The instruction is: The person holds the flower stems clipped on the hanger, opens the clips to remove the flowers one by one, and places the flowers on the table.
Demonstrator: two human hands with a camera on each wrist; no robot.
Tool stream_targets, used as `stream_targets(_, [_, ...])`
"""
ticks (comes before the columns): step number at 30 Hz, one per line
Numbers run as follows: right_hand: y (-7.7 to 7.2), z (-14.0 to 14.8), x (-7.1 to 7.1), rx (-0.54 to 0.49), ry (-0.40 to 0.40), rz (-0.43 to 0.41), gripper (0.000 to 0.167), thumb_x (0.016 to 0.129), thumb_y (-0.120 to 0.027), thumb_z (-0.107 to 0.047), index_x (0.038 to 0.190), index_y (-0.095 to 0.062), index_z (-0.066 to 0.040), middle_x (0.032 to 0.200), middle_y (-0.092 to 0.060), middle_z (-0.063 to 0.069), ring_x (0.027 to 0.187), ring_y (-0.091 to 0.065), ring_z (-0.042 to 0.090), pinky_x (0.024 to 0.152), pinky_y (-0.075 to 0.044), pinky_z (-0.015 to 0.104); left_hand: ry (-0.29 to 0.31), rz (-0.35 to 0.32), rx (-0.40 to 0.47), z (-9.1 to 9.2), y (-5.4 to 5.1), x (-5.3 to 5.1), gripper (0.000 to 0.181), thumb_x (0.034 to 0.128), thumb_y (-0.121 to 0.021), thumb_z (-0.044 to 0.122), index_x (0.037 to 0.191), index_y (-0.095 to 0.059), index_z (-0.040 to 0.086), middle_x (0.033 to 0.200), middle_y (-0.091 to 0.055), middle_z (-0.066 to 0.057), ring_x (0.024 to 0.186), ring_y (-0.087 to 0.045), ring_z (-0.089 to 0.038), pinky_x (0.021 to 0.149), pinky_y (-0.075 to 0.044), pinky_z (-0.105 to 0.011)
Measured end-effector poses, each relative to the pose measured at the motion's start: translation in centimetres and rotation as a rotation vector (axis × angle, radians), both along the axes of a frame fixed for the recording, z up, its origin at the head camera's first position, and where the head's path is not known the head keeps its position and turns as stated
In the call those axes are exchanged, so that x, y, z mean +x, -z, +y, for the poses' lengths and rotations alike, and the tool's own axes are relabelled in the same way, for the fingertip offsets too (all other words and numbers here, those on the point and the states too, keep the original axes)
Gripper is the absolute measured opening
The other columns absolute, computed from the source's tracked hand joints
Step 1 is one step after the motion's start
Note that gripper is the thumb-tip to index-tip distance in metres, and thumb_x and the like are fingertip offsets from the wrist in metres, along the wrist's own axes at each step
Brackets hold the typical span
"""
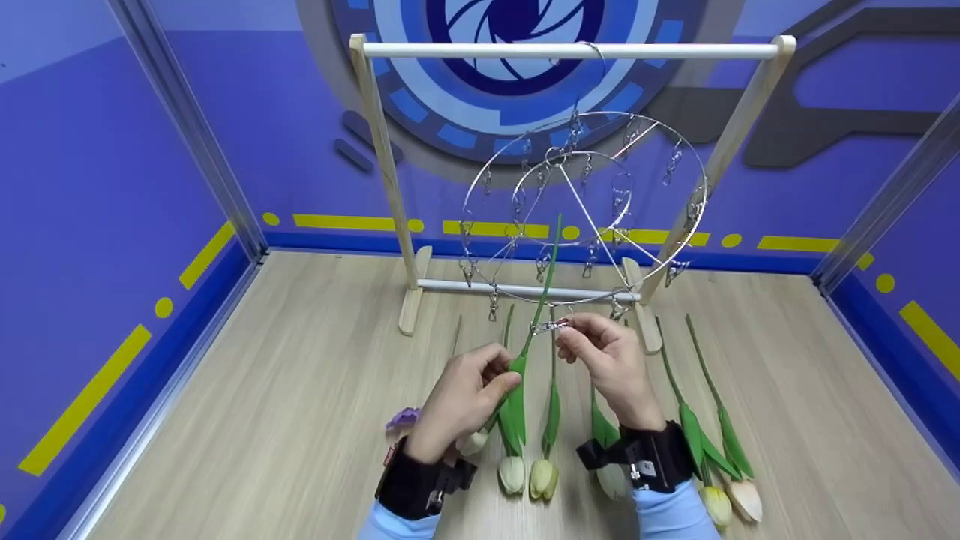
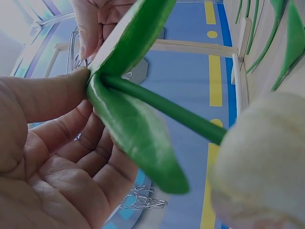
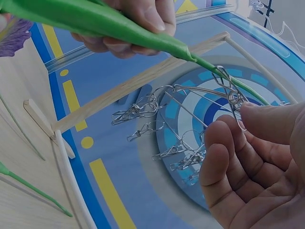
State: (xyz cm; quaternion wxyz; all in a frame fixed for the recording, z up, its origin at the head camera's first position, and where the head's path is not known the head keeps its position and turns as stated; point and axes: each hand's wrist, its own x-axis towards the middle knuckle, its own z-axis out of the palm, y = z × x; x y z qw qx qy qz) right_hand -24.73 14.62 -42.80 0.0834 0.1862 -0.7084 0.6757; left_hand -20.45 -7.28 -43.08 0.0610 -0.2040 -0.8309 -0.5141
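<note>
My left hand (image 1: 469,394) pinches an artificial white tulip (image 2: 267,162) between thumb and fingers where its leaves meet the stem. The bloom hangs low and the green stem (image 1: 549,277) rises towards the hanger. With thumb and fingertips, my right hand (image 1: 606,356) pinches a metal wire clip (image 3: 231,95). That clip's front end lies at the stem, just above the leaves; whether it grips the stem I cannot tell. It belongs to a round wire hanger (image 1: 592,214) with several dangling clips, hooked on a rack's white top bar (image 1: 480,51). The hanger's rings are tilted.
Several more artificial tulips lie on the wooden table (image 1: 285,390), among them a pale green one (image 1: 513,475), a yellowish one (image 1: 544,480) and a cream one (image 1: 744,501). A purple flower (image 1: 403,420) lies by my left wrist. Wooden rack legs (image 1: 386,165) stand at the back.
</note>
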Motion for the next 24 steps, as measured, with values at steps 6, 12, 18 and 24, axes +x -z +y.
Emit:
stream_targets(6, [0.00,0.04,0.01,0.017,0.011,0.007,0.013,0.099,-0.063,0.004,0.105,-0.068,0.014,0.088,-0.070,0.014,0.072,-0.065,0.012,0.066,-0.056,0.023,-0.019,-0.004,-0.007,-0.11,-0.15,0.12,0.005,0.0968,-0.070,0.010,0.096,-0.068,0.006,0.084,-0.063,0.002,0.076,-0.058,-0.010,0.071,-0.050,-0.025])
stream_targets(12, [0.02,0.05,0.04,0.020,0.019,-0.001,0.013,0.099,-0.064,0.004,0.104,-0.068,0.014,0.087,-0.070,0.013,0.072,-0.065,0.012,0.066,-0.056,0.023,-0.016,-0.008,-0.008,-0.24,-0.27,0.15,0.006,0.0973,-0.069,0.010,0.099,-0.069,0.004,0.086,-0.064,0.001,0.078,-0.059,-0.010,0.073,-0.052,-0.026])
stream_targets(18, [0.08,0.07,0.02,0.012,0.023,-0.014,0.013,0.098,-0.064,0.004,0.106,-0.068,0.015,0.088,-0.070,0.011,0.072,-0.066,0.012,0.066,-0.056,0.023,-0.018,-0.005,-0.011,-0.31,-0.26,0.12,0.005,0.0974,-0.069,0.009,0.098,-0.069,0.004,0.084,-0.063,0.002,0.077,-0.058,-0.010,0.072,-0.051,-0.026])
stream_targets(24, [0.11,0.02,-0.04,-0.002,0.013,-0.021,0.014,0.098,-0.063,0.005,0.107,-0.069,0.014,0.089,-0.071,0.009,0.073,-0.066,0.013,0.066,-0.056,0.024,-0.019,-0.013,-0.011,-0.37,-0.28,0.12,0.005,0.0980,-0.069,0.009,0.099,-0.069,0.004,0.085,-0.063,0.002,0.077,-0.058,-0.010,0.072,-0.051,-0.026])
